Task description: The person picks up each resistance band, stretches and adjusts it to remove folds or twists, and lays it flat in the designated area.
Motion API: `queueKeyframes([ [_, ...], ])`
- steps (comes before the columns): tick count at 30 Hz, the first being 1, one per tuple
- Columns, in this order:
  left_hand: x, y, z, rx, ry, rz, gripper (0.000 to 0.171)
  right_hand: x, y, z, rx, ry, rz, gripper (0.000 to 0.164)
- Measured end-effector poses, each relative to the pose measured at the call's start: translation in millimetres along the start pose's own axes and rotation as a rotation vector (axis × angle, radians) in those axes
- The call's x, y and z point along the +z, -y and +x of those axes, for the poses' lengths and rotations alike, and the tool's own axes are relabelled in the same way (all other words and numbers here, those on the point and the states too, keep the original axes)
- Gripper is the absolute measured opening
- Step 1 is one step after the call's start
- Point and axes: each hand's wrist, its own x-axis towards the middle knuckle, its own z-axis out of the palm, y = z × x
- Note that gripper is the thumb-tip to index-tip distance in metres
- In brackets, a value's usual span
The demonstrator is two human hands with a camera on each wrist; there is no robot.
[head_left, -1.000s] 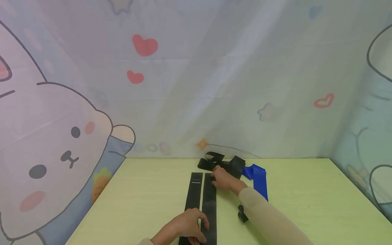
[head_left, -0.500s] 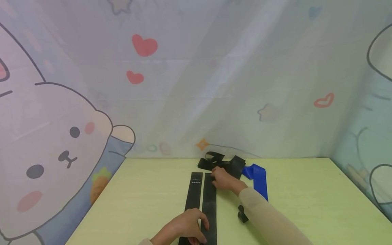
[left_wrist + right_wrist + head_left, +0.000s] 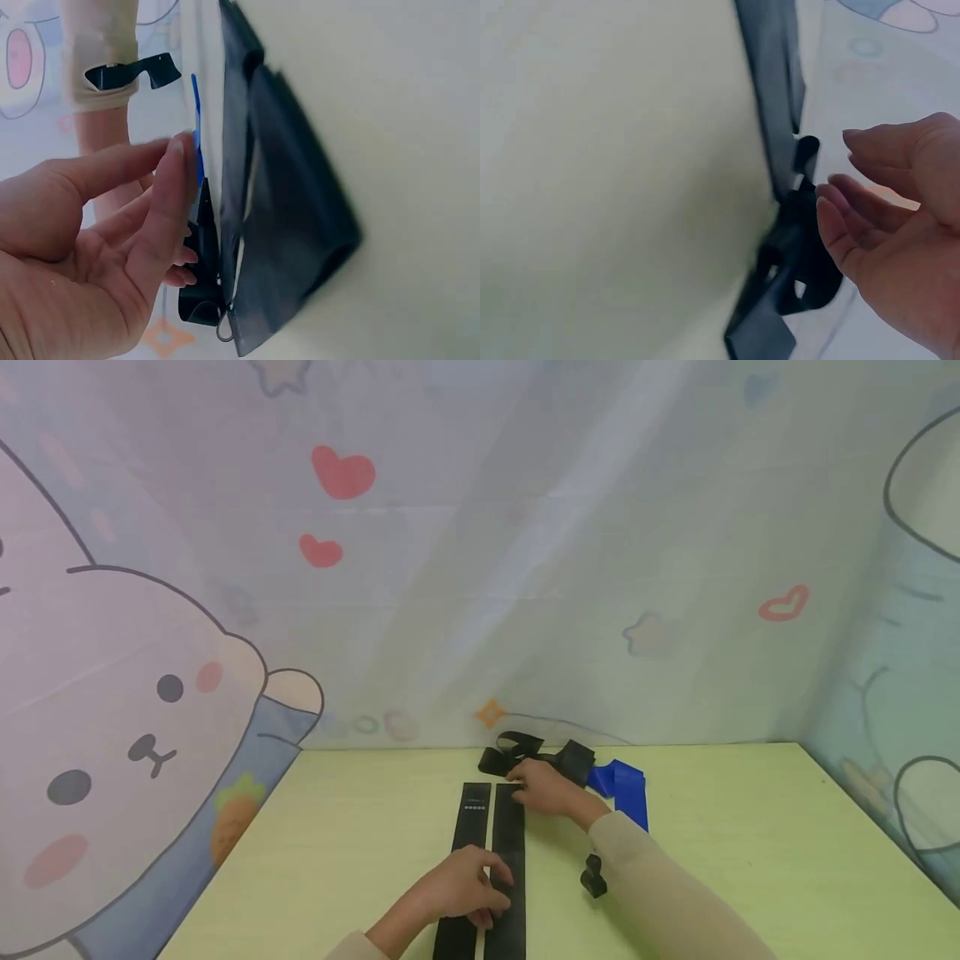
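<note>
Two flat black bands lie side by side lengthwise on the table, the left band [image 3: 474, 827] with pale marks near its far end and the right band [image 3: 510, 827] plain. My left hand [image 3: 459, 887] hovers over their near part, thumb and forefinger bent towards each other. In the left wrist view no band shows between the left hand's fingers [image 3: 176, 161]. My right hand [image 3: 547, 789] is at the far end of the right band, its fingers loosely bent. Nothing shows between the right hand's fingers [image 3: 836, 225] in the right wrist view.
Behind the right hand lies a crumpled black band [image 3: 577, 762], with a folded blue band [image 3: 632, 797] beside it. A small curled black piece [image 3: 593, 877] is next to the right sleeve [image 3: 660, 877]. A printed cloth backdrop [image 3: 562, 568] rises behind the table [image 3: 360, 827].
My left hand has lifted a little and shifted forward along the bands. The right hand has shifted only slightly. The head view has turned slightly to the right.
</note>
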Motion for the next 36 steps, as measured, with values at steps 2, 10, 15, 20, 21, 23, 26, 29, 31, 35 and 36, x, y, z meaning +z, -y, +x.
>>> queueKeyframes([
  [2,-4.5,-2.5,3.7,0.026,-0.032,-0.013,0.02,-6,3,0,0.031,-0.015,0.044,0.031],
  [10,-22.6,-5.7,18.8,0.081,-0.185,-0.039,0.027,-27,4,-3,0.087,-0.1,0.076,0.029],
  [15,-29.6,-1.1,35.0,0.092,-0.28,-0.074,0.029,-33,-7,0,0.1,-0.138,0.062,0.029],
  [20,-34.7,3.1,49.8,0.106,-0.355,-0.089,0.028,-37,-17,2,0.117,-0.154,0.045,0.029],
  [21,-35.8,3.4,52.7,0.112,-0.369,-0.083,0.027,-38,-18,3,0.116,-0.16,0.043,0.028],
  [23,-38.0,3.9,59.8,0.13,-0.4,-0.036,0.025,-40,-21,6,0.113,-0.176,0.034,0.027],
  [26,-41.3,1.9,73.2,0.147,-0.445,0.063,0.019,-42,-23,11,0.109,-0.196,0.014,0.026],
  [29,-43.5,-1.2,89.6,0.143,-0.489,0.156,0.016,-42,-24,16,0.131,-0.181,0.016,0.03],
  [31,-43.7,-2.9,100.4,0.135,-0.502,0.185,0.016,-42,-25,19,0.146,-0.164,0.022,0.032],
  [35,-40.6,-3.2,119.1,0.124,-0.493,0.196,0.018,-39,-26,22,0.165,-0.123,0.036,0.038],
  [36,-39.3,-2.8,123.0,0.12,-0.485,0.193,0.019,-39,-26,22,0.161,-0.108,0.024,0.039],
])
